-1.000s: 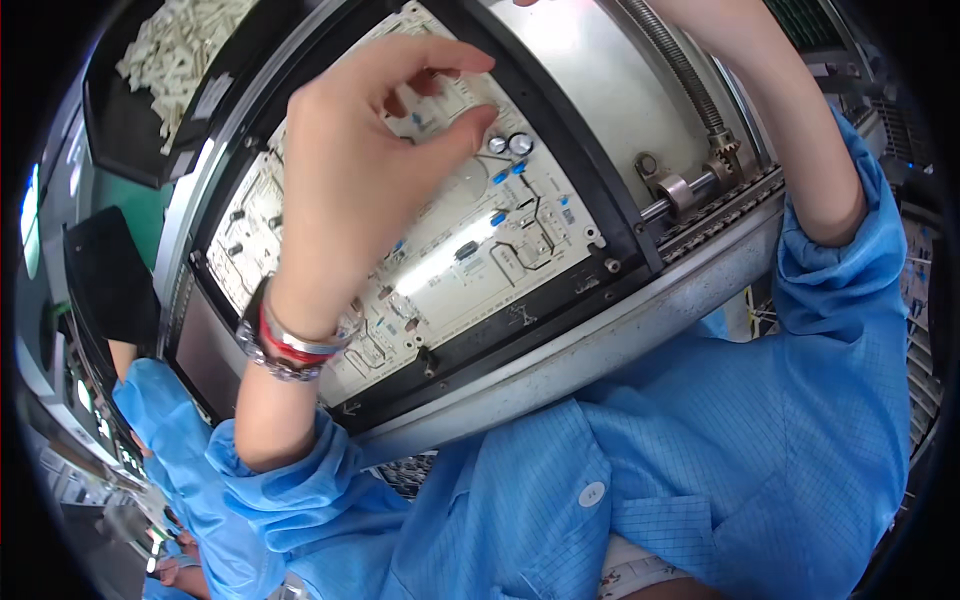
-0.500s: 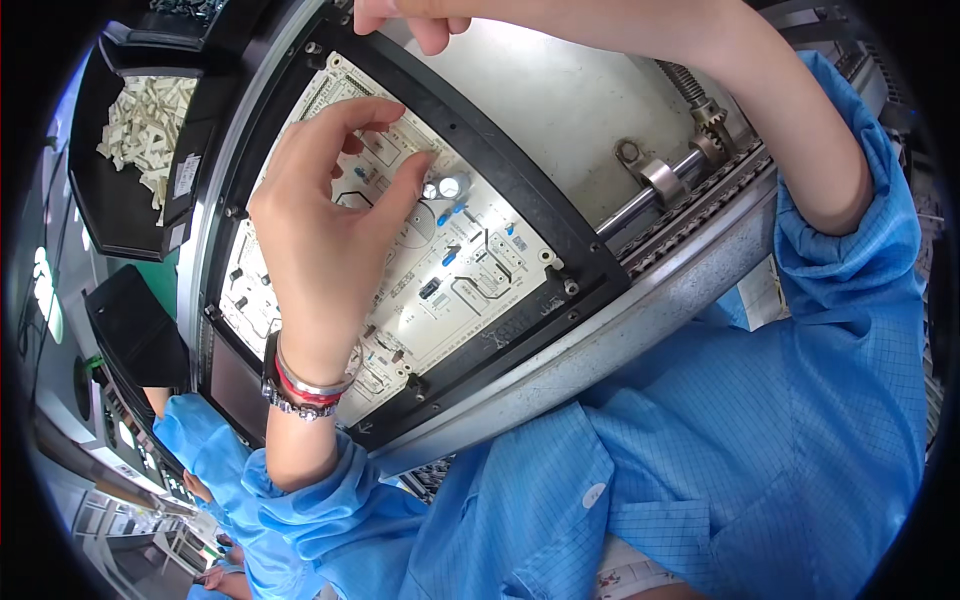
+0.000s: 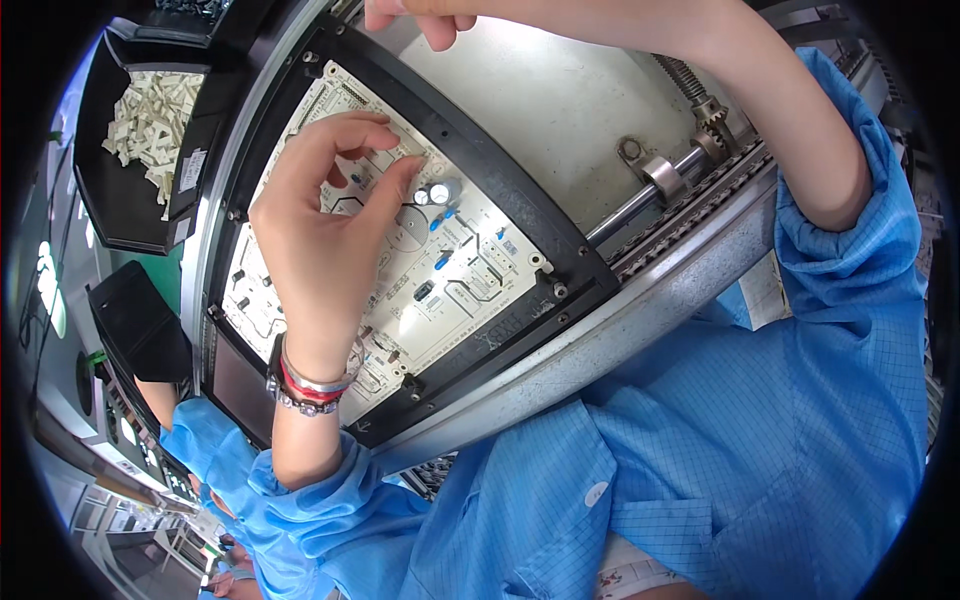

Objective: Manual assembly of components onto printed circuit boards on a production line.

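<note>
Left hand (image 3: 322,215), its thumb and fingertips narrowly parted (whether they hold anything cannot be told), hovers over the pale circuit board (image 3: 400,290) inside a black frame (image 3: 470,146), while the right hand (image 3: 432,14), cropped above, shows no readable grip.

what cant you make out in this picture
All in the head view:
Right hand: cut off by the top edge; grip unclear.
Left hand: its back hides the palm.
Circuit board: partly hidden behind the left hand; its fine print is too small to read.
Dark parts at top left: cut off by the top edge.
</note>
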Demonstrator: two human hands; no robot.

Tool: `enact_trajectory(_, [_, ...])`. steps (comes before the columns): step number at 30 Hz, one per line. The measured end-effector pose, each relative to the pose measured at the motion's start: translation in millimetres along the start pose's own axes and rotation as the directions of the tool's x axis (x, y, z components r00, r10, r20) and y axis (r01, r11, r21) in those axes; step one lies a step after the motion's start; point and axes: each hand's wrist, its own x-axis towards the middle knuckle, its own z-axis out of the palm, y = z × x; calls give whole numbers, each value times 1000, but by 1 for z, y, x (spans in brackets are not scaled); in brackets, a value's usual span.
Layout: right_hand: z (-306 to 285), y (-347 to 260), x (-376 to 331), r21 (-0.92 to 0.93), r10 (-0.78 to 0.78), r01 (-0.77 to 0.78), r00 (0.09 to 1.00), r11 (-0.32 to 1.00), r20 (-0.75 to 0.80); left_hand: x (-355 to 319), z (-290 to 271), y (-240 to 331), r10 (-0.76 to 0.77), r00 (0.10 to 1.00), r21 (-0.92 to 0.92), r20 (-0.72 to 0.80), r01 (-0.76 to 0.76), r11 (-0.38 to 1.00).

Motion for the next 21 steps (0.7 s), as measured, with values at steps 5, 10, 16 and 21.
enact_trajectory(5, [2,-1,-2,-52,-59,58,998,997,-29,-5,-2,4,11,1000,72,-11,-10,997])
enact_trajectory(10, [3,-5,-5,-86,-61,61,998,994,4,-9,-2,4,14,999,84,-38,-11,996])
enact_trajectory(16, [4,-9,-9,-111,-52,52,999,992,7,-14,-3,6,4,1000,101,-8,-4,995])
enact_trajectory(21, [2,-11,-13,-140,-46,50,998,989,31,-14,2,9,181,983,229,-18,-172,958])
